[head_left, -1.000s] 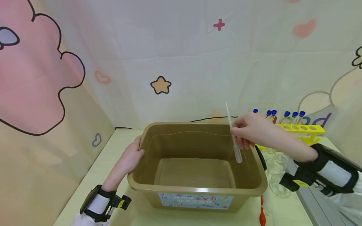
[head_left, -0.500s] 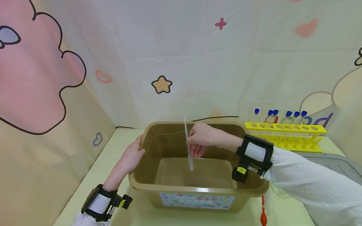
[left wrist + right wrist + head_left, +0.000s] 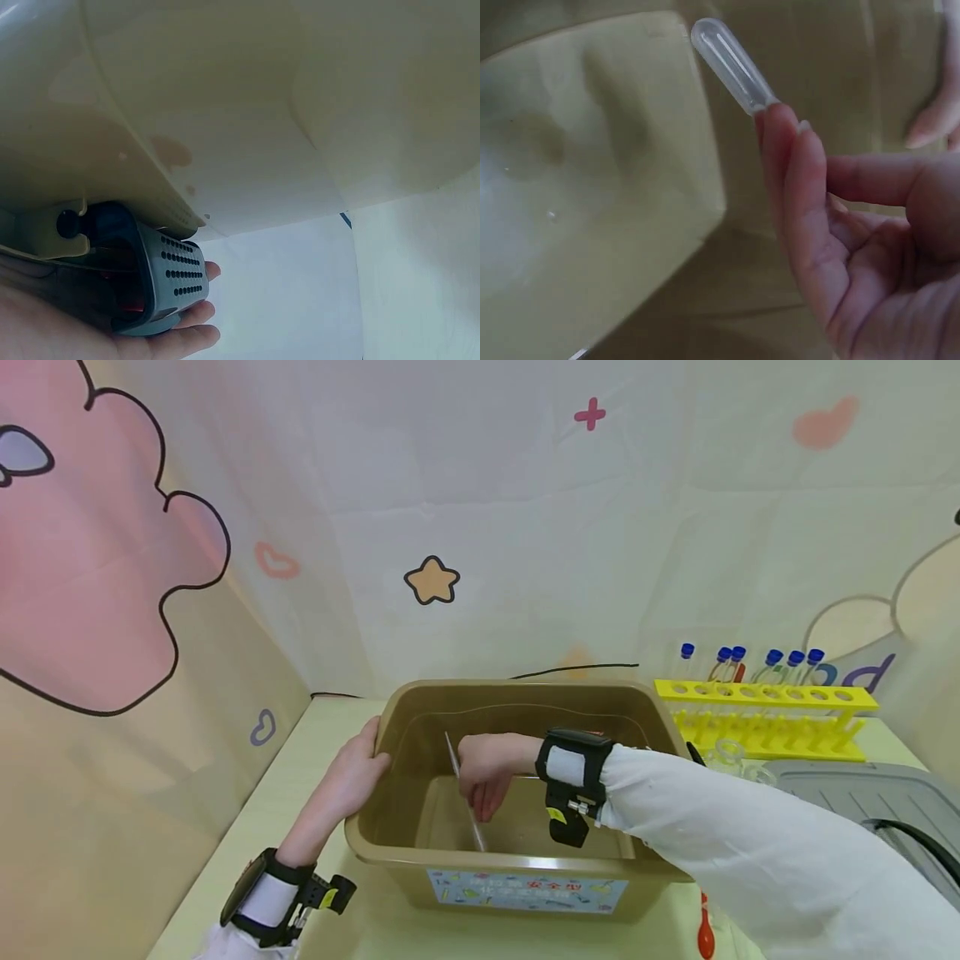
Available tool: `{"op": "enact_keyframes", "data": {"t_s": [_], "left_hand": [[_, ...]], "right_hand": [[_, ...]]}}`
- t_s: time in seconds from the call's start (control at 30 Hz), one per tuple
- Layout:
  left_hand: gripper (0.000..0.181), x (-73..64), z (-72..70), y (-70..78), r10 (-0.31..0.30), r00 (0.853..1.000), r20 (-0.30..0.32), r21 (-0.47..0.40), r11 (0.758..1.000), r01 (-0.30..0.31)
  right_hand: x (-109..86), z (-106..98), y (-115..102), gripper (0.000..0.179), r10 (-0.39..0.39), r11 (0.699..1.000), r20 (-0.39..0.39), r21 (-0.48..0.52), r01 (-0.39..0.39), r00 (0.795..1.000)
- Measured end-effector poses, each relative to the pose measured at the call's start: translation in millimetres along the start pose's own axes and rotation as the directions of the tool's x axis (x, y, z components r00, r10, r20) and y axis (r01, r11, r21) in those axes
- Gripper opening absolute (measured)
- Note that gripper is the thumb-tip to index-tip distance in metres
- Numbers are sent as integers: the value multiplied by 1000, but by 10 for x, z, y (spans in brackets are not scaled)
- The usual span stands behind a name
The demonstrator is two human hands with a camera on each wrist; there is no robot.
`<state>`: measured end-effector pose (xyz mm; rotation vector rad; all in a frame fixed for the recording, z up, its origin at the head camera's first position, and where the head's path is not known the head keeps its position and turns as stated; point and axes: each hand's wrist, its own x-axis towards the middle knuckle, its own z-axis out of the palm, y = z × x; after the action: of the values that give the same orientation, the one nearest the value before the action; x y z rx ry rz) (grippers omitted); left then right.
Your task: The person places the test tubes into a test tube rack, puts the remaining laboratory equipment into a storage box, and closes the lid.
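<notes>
A clear plastic dropper, thin tip up and bulb down, is inside the brown plastic storage bin. My right hand pinches it between thumb and fingers, low within the bin's left half. Its rounded bulb pokes out past the fingertips in the right wrist view. At the bin's left end, my left hand grips the rim, thumb on the inner side. The left wrist view shows that hand's fingers passing beneath a grey and black perforated handle on the bin's outside.
Right of the bin stands a yellow test tube rack, with several blue-capped tubes behind it. A grey lid and some clear glassware lie beside it. A red spoon lies near the front right.
My right hand has carried the dropper leftward from over the bin's right side and down into it. The left hand has kept its hold on the rim.
</notes>
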<state>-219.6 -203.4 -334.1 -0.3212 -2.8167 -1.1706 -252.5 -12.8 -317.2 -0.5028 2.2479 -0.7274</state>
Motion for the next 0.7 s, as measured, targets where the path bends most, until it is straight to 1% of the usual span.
{"op": "enact_keyframes", "data": {"t_s": [0.07, 0.1, 0.13, 0.23, 0.3, 0.33, 0.37, 0.43, 0.53, 0.57, 0.6, 0.67, 0.7], "left_hand": [[46, 0, -3, -10, 2, 1000, 0, 4, 1000, -2], [46, 2, -3, -15, 3, 1000, -1, 7, 1000, -3], [47, 3, -2, -19, 4, 1000, -2, 8, 1000, -4], [48, 9, 3, -22, 6, 1000, -3, 8, 1000, -6], [47, 12, 4, -15, 3, 1000, -2, 7, 1000, -3], [47, 12, 4, -12, 0, 1000, -1, 5, 1000, 0], [47, 11, 4, -9, -2, 1000, 0, 5, 1000, 2], [46, 7, 2, -5, -8, 1000, 0, 6, 1000, 8], [45, 0, -1, -4, -8, 1000, -4, 10, 1000, 8], [44, -2, -1, -3, -7, 1000, -5, 11, 1000, 7], [44, -3, -2, -4, -7, 1000, -6, 10, 1000, 7], [43, -6, -3, -6, -6, 1000, -6, 9, 1000, 6], [43, -8, -3, -5, -7, 1000, -7, 9, 1000, 7]], "right_hand": [[60, 59, 17, 20, 6, 1000, 24, 9, -6, 1000], [85, 87, 28, 21, 24, 999, 46, 46, -27, 999], [108, 108, 36, 21, 26, 999, 51, 45, -28, 998], [176, 154, 67, 21, 42, 994, 62, 97, -48, 997], [238, 173, 101, 21, 64, 990, 63, 124, -72, 996], [280, 178, 125, 23, 73, 986, 75, 143, -84, 994], [334, 187, 162, 25, 84, 981, 95, 168, -100, 992], [563, 228, 362, 30, 44, 965, 182, 247, -89, 982], [686, 317, 470, 30, 63, 946, 257, 294, -140, 964], [703, 352, 497, 29, 57, 945, 265, 298, -138, 962], [891, 424, 653, 27, 39, 937, 292, 322, -137, 956], [1163, 557, 845, 23, 65, 932, 299, 322, -165, 952], [1325, 610, 965, 22, 53, 926, 321, 339, -167, 946]]}}
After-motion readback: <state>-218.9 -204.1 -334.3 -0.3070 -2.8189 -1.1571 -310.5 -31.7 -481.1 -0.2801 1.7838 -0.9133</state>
